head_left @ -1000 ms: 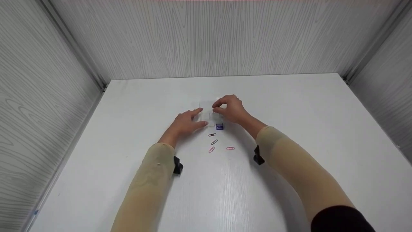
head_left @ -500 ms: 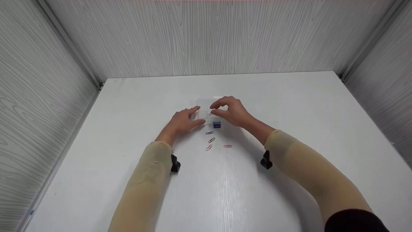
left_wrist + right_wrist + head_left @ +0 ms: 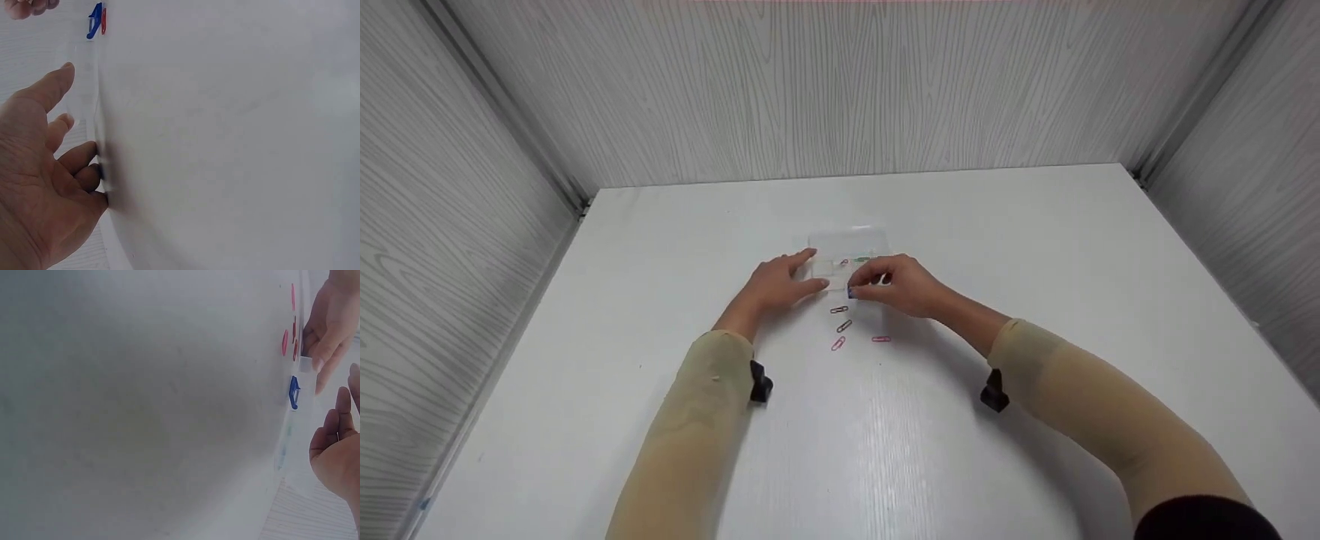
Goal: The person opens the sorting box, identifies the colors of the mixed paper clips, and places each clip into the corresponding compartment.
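A clear plastic box [image 3: 831, 283] lies with its lid [image 3: 847, 241] folded back. Several paperclips are near it, with a green paperclip [image 3: 861, 259] and a red one [image 3: 844, 262] inside. My left hand [image 3: 774, 285] holds the box's left end, thumb at the front and forefinger at the back. At the box's front is a blue clasp [image 3: 294, 392]. My right hand [image 3: 904, 285] hovers over the box's right part, thumb and forefinger close to the clasp. In the right wrist view, its loosely bent fingers [image 3: 331, 422] stay apart from the clasp.
On the white tabletop [image 3: 810, 450] before the box lie a dark paperclip [image 3: 838, 310], another dark one [image 3: 844, 326], a pink paperclip [image 3: 838, 343] and a red paperclip [image 3: 880, 339]. Grained panels [image 3: 825, 90] rise behind and at both sides.
My right hand has come down from inside the box towards the clasp, and the paperclips in the box have come into sight. My left hand keeps its place at the box.
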Available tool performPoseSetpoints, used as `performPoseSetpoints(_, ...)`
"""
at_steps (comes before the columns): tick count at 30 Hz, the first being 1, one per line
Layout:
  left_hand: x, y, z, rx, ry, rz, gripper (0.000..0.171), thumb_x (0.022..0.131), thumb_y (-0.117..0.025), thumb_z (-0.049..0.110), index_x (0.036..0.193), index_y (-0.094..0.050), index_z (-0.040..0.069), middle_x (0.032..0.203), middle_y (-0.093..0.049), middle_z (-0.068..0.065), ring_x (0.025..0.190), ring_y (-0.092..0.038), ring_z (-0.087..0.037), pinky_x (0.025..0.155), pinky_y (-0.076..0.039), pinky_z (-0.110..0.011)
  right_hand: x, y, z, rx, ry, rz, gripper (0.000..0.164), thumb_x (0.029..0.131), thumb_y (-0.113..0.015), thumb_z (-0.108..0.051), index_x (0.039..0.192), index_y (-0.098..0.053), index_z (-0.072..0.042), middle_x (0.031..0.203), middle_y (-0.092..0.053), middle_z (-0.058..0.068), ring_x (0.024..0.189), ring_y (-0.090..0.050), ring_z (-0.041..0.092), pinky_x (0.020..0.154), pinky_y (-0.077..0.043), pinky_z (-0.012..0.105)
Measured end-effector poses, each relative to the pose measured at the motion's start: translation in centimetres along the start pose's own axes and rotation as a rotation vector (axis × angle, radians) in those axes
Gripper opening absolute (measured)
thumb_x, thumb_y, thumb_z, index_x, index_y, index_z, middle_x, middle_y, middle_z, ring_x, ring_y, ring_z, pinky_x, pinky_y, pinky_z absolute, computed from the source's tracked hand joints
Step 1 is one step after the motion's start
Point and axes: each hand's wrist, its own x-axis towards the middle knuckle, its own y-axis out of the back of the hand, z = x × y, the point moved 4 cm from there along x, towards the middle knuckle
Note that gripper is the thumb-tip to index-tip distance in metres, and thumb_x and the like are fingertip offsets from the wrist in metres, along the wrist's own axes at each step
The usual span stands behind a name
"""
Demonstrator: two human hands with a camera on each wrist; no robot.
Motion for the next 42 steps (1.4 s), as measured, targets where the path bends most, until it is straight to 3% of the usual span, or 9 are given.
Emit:
performPoseSetpoints(10,0.1,0.0,0.0,-0.005,-0.003,-0.005,0.080,0.100,-0.065,0.057,0.168,-0.035,0.027,0.171,-0.035,-0.009,0.160,-0.025,-0.032,0.129,-0.020,-0.052,-0.6,-1.5,0.8,0.025,-0.075,-0.128,0.016,0.098,-0.079,-0.022,0.112,-0.082,-0.014,0.104,-0.074,-0.003,0.089,-0.057,0.018,0.079,-0.047,0.030)
performPoseSetpoints(17,0.2,0.0,0.0,-0.001,-0.009,-0.012,0.080,0.101,-0.064,0.057,0.168,-0.035,0.027,0.171,-0.035,-0.011,0.160,-0.024,-0.034,0.129,-0.020,-0.054,-0.7,-2.3,1.4,0.042,-0.111,-0.191,0.015,0.099,-0.078,-0.023,0.112,-0.083,-0.018,0.107,-0.075,-0.004,0.096,-0.061,0.015,0.084,-0.050,0.027)
performPoseSetpoints(33,0.3,0.1,-0.1,0.013,-0.018,-0.019,0.078,0.102,-0.064,0.055,0.168,-0.034,0.026,0.171,-0.034,-0.010,0.160,-0.025,-0.034,0.129,-0.018,-0.053,-0.4,-2.7,1.9,-0.007,-0.111,-0.224,0.015,0.098,-0.080,-0.024,0.112,-0.083,-0.025,0.114,-0.069,-0.003,0.103,-0.060,0.017,0.089,-0.050,0.030)
performPoseSetpoints(42,0.2,0.1,-0.1,0.013,-0.030,-0.020,0.078,0.102,-0.063,0.055,0.169,-0.034,0.025,0.171,-0.034,-0.010,0.160,-0.024,-0.034,0.129,-0.018,-0.053,-0.5,-3.0,2.0,-0.032,-0.103,-0.227,0.016,0.098,-0.080,-0.023,0.113,-0.084,-0.025,0.111,-0.067,0.000,0.101,-0.057,0.018,0.084,-0.049,0.030)
